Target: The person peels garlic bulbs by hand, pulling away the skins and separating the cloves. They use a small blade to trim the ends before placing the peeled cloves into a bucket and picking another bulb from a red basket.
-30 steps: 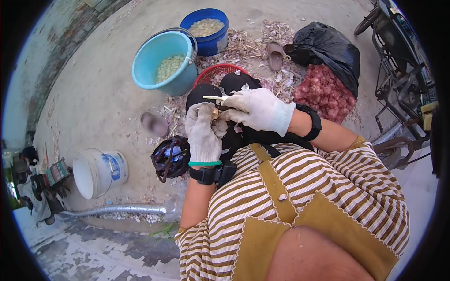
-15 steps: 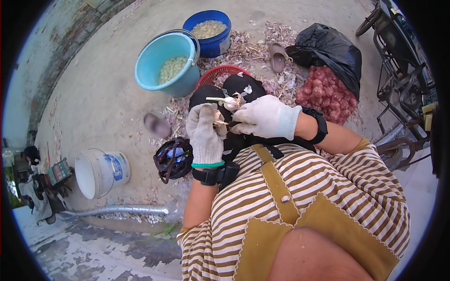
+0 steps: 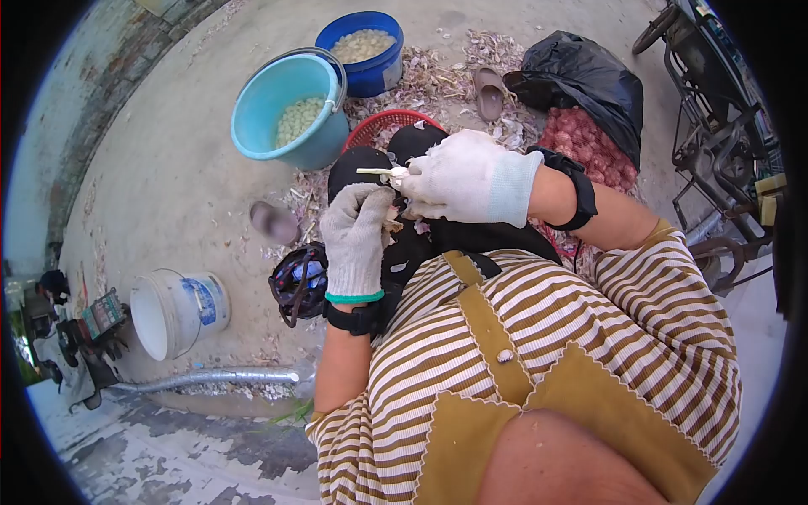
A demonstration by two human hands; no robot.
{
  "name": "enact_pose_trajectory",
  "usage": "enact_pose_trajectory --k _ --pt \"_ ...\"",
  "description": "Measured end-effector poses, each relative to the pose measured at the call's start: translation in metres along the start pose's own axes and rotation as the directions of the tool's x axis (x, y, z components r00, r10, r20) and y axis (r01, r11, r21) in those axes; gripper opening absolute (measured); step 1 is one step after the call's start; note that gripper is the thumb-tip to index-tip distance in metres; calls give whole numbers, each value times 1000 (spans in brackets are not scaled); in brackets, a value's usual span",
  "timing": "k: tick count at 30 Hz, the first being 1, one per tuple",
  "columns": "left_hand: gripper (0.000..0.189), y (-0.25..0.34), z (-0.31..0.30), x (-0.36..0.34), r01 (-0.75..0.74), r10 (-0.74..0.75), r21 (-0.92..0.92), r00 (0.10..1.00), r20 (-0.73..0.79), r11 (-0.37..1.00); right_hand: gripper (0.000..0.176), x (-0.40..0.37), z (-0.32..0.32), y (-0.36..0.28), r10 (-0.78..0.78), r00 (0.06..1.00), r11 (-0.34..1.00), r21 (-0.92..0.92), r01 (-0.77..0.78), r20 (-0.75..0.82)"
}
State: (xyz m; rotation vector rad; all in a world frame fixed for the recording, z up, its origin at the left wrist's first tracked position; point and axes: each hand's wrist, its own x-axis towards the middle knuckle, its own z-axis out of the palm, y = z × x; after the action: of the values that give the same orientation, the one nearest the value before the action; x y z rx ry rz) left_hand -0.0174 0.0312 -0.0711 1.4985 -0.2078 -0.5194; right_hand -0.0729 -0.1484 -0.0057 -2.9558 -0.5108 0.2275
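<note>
Both my hands wear white knit gloves and are close together above my lap. My right hand (image 3: pixel 471 178) is closed around a garlic bulb (image 3: pixel 394 174) whose pale cut stem points left; its fingers hide most of the bulb. Just below and to the left, my left hand (image 3: pixel 358 240) is closed, thumb against fingers, on a garlic clove (image 3: pixel 392 220) with brownish skin, partly hidden. Bits of papery skin lie on my dark trousers. Beyond my knees sits a red basket (image 3: pixel 364 133) with garlic peelings.
A turquoise bucket (image 3: pixel 252 118) and a blue bucket (image 3: pixel 389 77) hold peeled cloves. Garlic bulbs (image 3: pixel 589 145) spill from a black bag (image 3: pixel 581 71). Slippers (image 3: pixel 488 94), a tipped white bucket (image 3: pixel 168 316), a small dark bag (image 3: pixel 295 290) and a cart (image 3: pixel 715 126) stand around.
My right hand has risen and now covers most of the garlic bulb, which showed more fully before. My left hand stays low with its clove. The view has shifted slightly.
</note>
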Motion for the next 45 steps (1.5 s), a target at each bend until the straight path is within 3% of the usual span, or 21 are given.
enact_pose_trajectory --k 3,5,7,9,10,12,13,15,16,18,22,25,27,28,29,31,33,35,40,43,45 --pt "10 1 -10 1 -49 37 84 989 142 995 27 0 -6 0 -53 996 997 63 48 71" --pt "9 7 -16 2 10 -33 83 959 281 996 26 0 -8 -1 -75 993 994 91 67 88" --pt "10 11 -21 0 78 -107 109 948 301 991 25 -1 -5 1 -100 990 989 118 88 104" --pt "14 5 -25 0 105 -67 -73 914 400 992 24 -1 5 10 -142 987 840 537 77 80" --pt "14 -1 -27 0 105 -67 -73 915 397 992 24 -1 10 13 -144 986 840 537 79 80" --pt "17 -11 -27 0 186 1 -354 884 467 917 22 -1 18 18 -110 993 690 723 38 52" --pt "17 -11 -25 -2 183 3 -353 884 468 917 22 -1 19 18 -109 993 691 722 40 50" --pt "42 -10 -18 -4 223 -76 -393 931 356 892 22 -3 20 18 3 986 830 551 89 -164" --pt "36 -15 -17 -3 171 -41 -383 945 323 908 22 -4 20 15 4 986 830 550 90 -166" --pt "33 -10 -17 -3 183 -81 -293 941 327 939 23 -4 19 9 51 990 931 365 2 -135" --pt "25 0 -13 -8 183 -143 -101 937 320 978 26 -3 19 7 59 991 934 358 -11 -123" --pt "23 6 -19 -8 255 -221 -35 891 396 966 30 1 25 20 179 966 839 541 -52 -184" --pt "23 8 -17 -14 297 -227 -150 903 364 943 30 4 21 30 351 932 799 549 -244 -96" --pt "23 9 -15 -15 333 -237 -265 912 334 905 35 6 23 37 362 929 865 398 -304 -78" --pt "23 8 -14 -15 332 -237 -263 912 336 906 35 4 23 37 363 928 865 398 -305 -79" --pt "21 5 -15 -13 319 -166 -498 930 328 806 38 1 20 33 373 927 888 280 -365 28" --pt "20 -8 -20 -5 289 -145 -523 944 298 802 40 -2 17 21 335 939 867 366 -339 77" --pt "22 -12 -24 1 286 -140 -593 950 280 753 39 -2 15 8 302 947 898 301 -321 109" --pt "22 -6 -7 -2 179 -137 -489 983 120 854 33 1 16 -10 253 966 908 332 -255 49" --pt "22 -4 1 -5 73 -78 -305 997 -4 950 32 5 12 -13 254 963 929 254 -268 86" --pt "22 -8 3 -5 50 -56 -277 998 -16 960 31 6 14 -15 224 974 959 177 -221 1"
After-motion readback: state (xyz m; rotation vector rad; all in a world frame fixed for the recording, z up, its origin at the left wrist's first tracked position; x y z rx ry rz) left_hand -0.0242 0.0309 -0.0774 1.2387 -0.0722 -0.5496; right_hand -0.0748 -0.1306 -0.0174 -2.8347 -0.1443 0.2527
